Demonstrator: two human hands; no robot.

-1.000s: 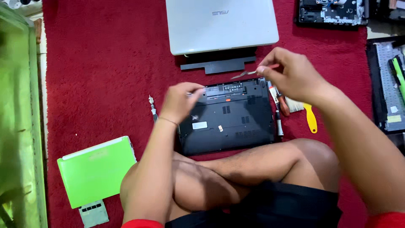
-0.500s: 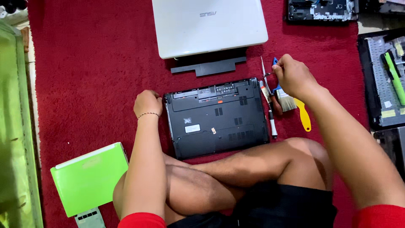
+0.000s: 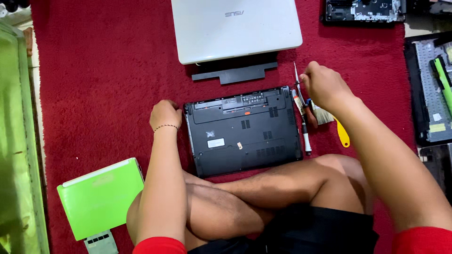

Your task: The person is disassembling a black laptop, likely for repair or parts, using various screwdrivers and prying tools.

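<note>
A black laptop (image 3: 242,131) lies bottom-up on the red carpet (image 3: 103,84) in front of my crossed legs. My left hand (image 3: 165,115) rests as a closed fist on the carpet, just off the laptop's left edge, with nothing visible in it. My right hand (image 3: 325,87) is at the laptop's upper right corner, closed around a thin metal tool (image 3: 296,77) whose tip sticks out toward the far side. Under that hand lie a white-handled screwdriver (image 3: 306,138) and a brush with a yellow handle (image 3: 342,134).
A closed white laptop (image 3: 235,28) lies beyond, with a black battery bar (image 3: 234,74) in front of it. A small green laptop (image 3: 101,197) sits near left. Opened laptop parts (image 3: 431,94) and a green tool (image 3: 443,80) lie at the right, and a bare chassis (image 3: 362,10) at the top right.
My left hand left the black laptop's top edge and settled on the carpet to its left. My right hand came down with the thin tool to the tools beside the laptop.
</note>
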